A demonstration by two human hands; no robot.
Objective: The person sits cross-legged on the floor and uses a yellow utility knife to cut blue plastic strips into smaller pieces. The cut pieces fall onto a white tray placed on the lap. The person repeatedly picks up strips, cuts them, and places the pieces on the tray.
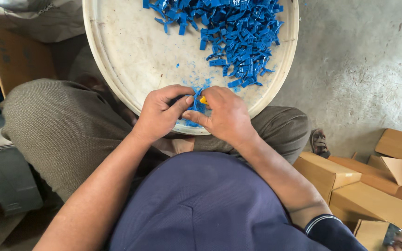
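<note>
The fingertips of both hands meet over the near rim of the tray (99, 56), pinched together on a small blue plastic piece (194, 103). The left hand (161, 114) grips it from the left, thumb laid across the top and the other fingers curled under. The right hand (226, 116) closes on it from the right, forefinger pointing left beneath the piece; a small yellow bit (203, 100) shows just at its fingertips, though what it belongs to is unclear. The piece sits right between the two hands, equally near both. Its long axis looks to run near to far, but the fingers hide most of it, so that is uncertain.

Under the hands a few more blue scraps and crumbs lie on the tray. The main pile of blue pieces (236, 35) lies farther off, toward the far right of the tray, nearer the right hand than the left.

The tray is round, shallow and off-white, resting on the person's lap across crossed legs in grey-brown trousers (56, 125). To the right is a bare concrete floor (364, 65), with cardboard boxes (350, 186) stacked at the near right. Another brown box (17, 58) stands at the far left.
</note>
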